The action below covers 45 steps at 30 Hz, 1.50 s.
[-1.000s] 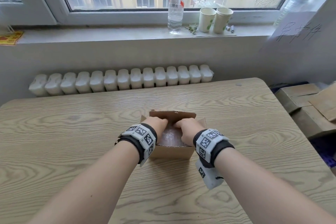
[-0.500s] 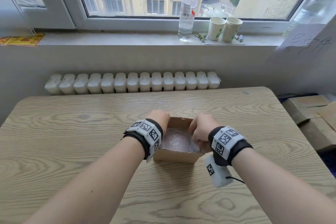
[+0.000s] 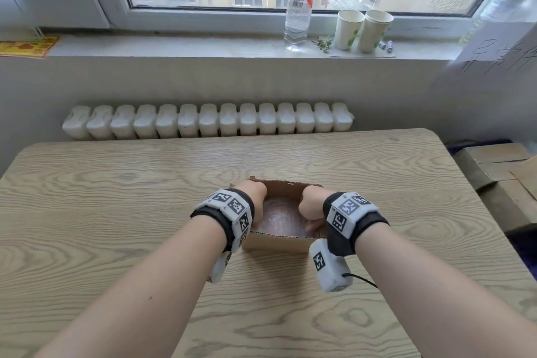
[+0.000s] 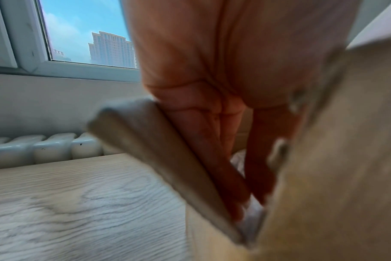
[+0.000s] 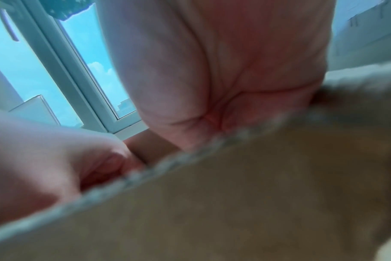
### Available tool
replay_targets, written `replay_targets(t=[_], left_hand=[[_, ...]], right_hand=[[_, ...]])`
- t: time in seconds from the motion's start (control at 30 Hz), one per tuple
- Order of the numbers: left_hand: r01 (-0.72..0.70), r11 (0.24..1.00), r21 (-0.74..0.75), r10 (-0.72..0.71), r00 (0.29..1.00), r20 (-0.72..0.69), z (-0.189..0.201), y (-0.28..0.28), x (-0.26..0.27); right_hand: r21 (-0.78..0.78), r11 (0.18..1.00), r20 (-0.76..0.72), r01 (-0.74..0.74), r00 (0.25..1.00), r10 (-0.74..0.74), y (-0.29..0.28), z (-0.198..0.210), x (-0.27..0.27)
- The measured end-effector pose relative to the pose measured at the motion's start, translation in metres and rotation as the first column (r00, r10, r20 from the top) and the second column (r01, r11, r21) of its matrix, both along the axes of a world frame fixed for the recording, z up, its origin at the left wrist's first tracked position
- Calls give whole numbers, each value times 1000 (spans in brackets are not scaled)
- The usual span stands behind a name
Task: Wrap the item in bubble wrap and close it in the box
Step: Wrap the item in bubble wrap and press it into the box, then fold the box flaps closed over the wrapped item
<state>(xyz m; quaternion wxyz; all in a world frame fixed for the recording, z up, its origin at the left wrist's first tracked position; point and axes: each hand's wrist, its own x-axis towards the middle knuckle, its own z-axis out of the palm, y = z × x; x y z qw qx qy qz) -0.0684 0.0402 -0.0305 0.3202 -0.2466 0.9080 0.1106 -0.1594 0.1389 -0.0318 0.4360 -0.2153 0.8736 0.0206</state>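
Wrapped item (image 3: pixel 283 216) sits inside the open box (image 3: pixel 277 240) on the table (image 3: pixel 116 212) — wrapping looks done. Left hand (image 3: pixel 255 200) fingers straight, reaching in; right hand (image 3: pixel 312 206) grip unclear. Flaps not yet closed.

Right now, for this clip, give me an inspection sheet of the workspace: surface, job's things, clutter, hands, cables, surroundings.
Surface: wood-grain table, box near its front middle.
Job's things: open cardboard box; bubble-wrapped item lying inside it, flaps not closed.
Clutter: on the table nothing seen beyond the box.
Hands: left hand reaches into the box at its left wall, fingers straight along a flap in the left wrist view; right hand is at the right wall, fingers hidden, its grip unclear.
Cables: thin black cable from the right wrist camera.
Surroundings: windowsill with plastic bottle, two paper cups; radiator; cardboard boxes at right.
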Motion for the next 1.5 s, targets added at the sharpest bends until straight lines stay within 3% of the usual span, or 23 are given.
replay_targets(t=[0.37, 0.47, 0.53, 0.6, 0.67, 0.77, 0.93, 1.07, 1.5], left_hand=[[-40, 999, -34, 37, 996, -79, -4, 8, 0], [-81, 997, -8, 80, 996, -42, 4, 10, 6], [-111, 993, 34, 113, 990, -89, 12, 9, 10], [-177, 982, 68, 189, 951, -244, 22, 4, 18], [-273, 958, 89, 285, 870, -401, 31, -3, 27], [-384, 912, 147, 401, 749, -528, 42, -12, 39], [-439, 888, 136, 444, 747, -495, 41, -10, 56], [-469, 825, 314, 564, 717, -409, 35, -3, 58], [-383, 802, 459, 572, 714, -404, 27, 2, 52]], right_hand=[[-49, 999, 67, -20, 997, 24, 9, 0, 4], [-122, 992, 71, 23, 997, -14, 15, 14, 11], [-214, 976, 62, 49, 997, -37, 22, 23, 10], [-341, 932, 72, 125, 992, -107, 29, 33, 6], [-442, 870, 79, 217, 976, -204, 34, 45, 0], [-534, 794, 88, 291, 953, -290, 41, 59, -9], [-613, 719, 5, 328, 912, -411, 63, 59, -15], [-582, 734, -20, 350, 896, -443, 77, 52, -14], [-490, 837, 132, 242, 970, -203, 81, 38, -5]])
